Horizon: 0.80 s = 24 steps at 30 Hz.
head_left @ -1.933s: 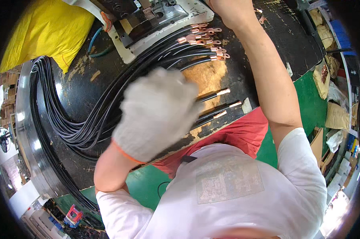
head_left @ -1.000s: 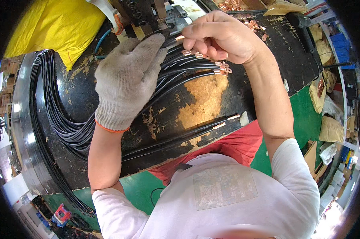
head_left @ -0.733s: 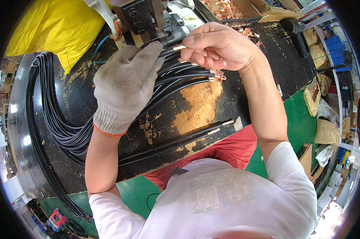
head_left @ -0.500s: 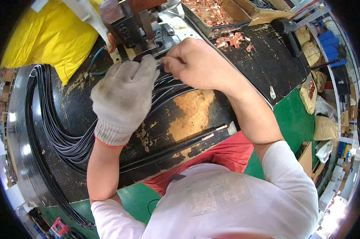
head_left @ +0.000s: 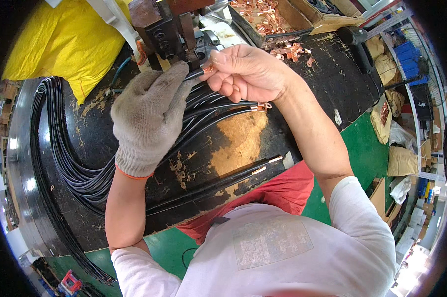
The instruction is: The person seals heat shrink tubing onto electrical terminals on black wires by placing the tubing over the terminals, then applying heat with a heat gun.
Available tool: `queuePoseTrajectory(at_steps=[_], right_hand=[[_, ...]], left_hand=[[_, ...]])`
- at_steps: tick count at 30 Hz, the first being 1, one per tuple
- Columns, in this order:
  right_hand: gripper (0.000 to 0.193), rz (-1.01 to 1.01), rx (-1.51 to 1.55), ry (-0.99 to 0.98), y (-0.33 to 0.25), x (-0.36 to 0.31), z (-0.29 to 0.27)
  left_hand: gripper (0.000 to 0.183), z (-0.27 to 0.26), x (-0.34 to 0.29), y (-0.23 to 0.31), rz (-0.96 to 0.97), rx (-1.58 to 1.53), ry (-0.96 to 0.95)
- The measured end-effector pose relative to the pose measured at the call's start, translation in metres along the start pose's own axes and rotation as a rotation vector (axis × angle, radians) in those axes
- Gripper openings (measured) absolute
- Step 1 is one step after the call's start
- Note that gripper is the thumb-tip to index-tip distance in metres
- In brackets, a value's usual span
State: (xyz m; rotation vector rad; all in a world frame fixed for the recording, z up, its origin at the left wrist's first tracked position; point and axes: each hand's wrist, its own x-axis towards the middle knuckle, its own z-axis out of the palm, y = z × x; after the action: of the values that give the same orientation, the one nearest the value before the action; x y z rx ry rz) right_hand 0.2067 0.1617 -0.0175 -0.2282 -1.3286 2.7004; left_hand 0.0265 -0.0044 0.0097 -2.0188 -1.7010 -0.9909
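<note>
My left hand [head_left: 151, 106], in a grey-white knit glove, is closed on a black cable [head_left: 194, 74] just behind its copper end [head_left: 208, 69]. My bare right hand [head_left: 248, 72] meets that end with thumb and fingers bent round it; whether a lug sits on it is hidden by the fingers. Just beyond both hands stands a dark metal press tool [head_left: 166, 42]. Under the hands runs a bundle of black cables [head_left: 85, 175], curving off to the left. Below my right hand, some of them end in copper ring lugs [head_left: 259, 107].
Loose copper lugs [head_left: 290, 51] lie at the far right, by a box [head_left: 300, 17] filled with more. Two cables with bare copper ends [head_left: 255, 171] rest along the near edge of the worn black table [head_left: 184, 173]. A yellow sack [head_left: 60, 44] is at the far left.
My right hand has turned from a knuckles-up fist to show its curled fingers. The cable's copper end has come into view between the hands. The lugged ends below are now uncovered.
</note>
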Motion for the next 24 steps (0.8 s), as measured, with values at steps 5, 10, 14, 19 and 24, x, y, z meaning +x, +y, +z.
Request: queuePoseTrajectory(at_steps=[5, 10, 14, 19, 24], right_hand=[[0.03, -0.002, 0.004, 0.198, 0.01, 0.006, 0.017], [0.033, -0.247, -0.148, 0.353, 0.019, 0.005, 0.036], [0.033, -0.732, -1.032, 0.704, 0.032, 0.012, 0.045], [0.035, -0.657, -1.142, 0.44, 0.016, 0.004, 0.032], [0.029, -0.943, -1.468, 0.315, 0.001, -0.004, 0.018]], left_hand=[[0.025, -0.001, -0.002, 0.0, -0.044, -0.082, -0.009], [0.02, -0.001, 0.002, 0.002, -0.163, -0.167, -0.057], [0.018, -0.006, 0.006, 0.008, -0.358, -0.328, -0.169], [0.022, -0.012, 0.003, 0.0, -0.359, -0.352, -0.249], [0.023, -0.007, 0.007, 0.004, -0.33, -0.369, -0.26]])
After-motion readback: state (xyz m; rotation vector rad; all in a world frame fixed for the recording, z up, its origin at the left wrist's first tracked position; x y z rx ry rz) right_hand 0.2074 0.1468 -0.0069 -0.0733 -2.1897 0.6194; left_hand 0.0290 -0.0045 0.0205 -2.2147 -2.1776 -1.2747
